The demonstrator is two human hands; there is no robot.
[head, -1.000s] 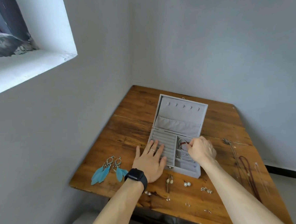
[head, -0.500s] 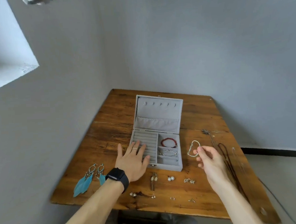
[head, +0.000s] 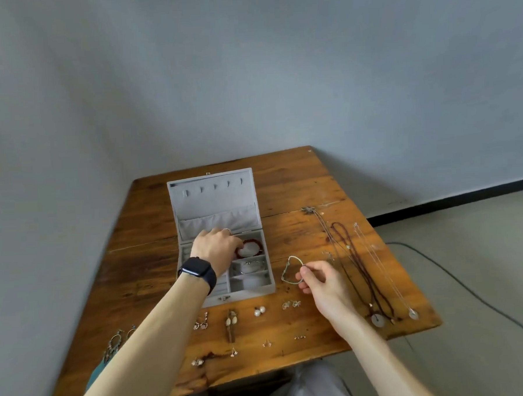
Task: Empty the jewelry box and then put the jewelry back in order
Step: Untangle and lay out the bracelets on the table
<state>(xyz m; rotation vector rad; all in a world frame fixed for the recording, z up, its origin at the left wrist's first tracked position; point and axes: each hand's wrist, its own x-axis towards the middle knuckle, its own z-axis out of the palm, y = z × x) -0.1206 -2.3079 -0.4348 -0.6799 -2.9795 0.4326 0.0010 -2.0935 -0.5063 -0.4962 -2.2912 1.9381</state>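
Emptying the box: one bracelet out, the red one next.

The right hand (head: 322, 281) pinches a pale green bracelet (head: 289, 271) between thumb and forefinger, low over the table (head: 299, 183) just right of the jewelry box (head: 215, 200). The left hand (head: 215, 245) curls down over the red bead bracelet (head: 251, 248) in the far right compartment. Its fingertips are hidden, so I cannot tell whether it grips yet. A silver bangle (head: 251, 266) lies in the next compartment nearer. Necklaces (head: 354, 262) lie stretched out on the right, and earrings, among them pearl studs (head: 259, 311), line the near edge. To do this well, set the green bracelet flat, clear of the necklaces. Hook the red one by its inner rim and lift it straight up, without dragging the bangle.
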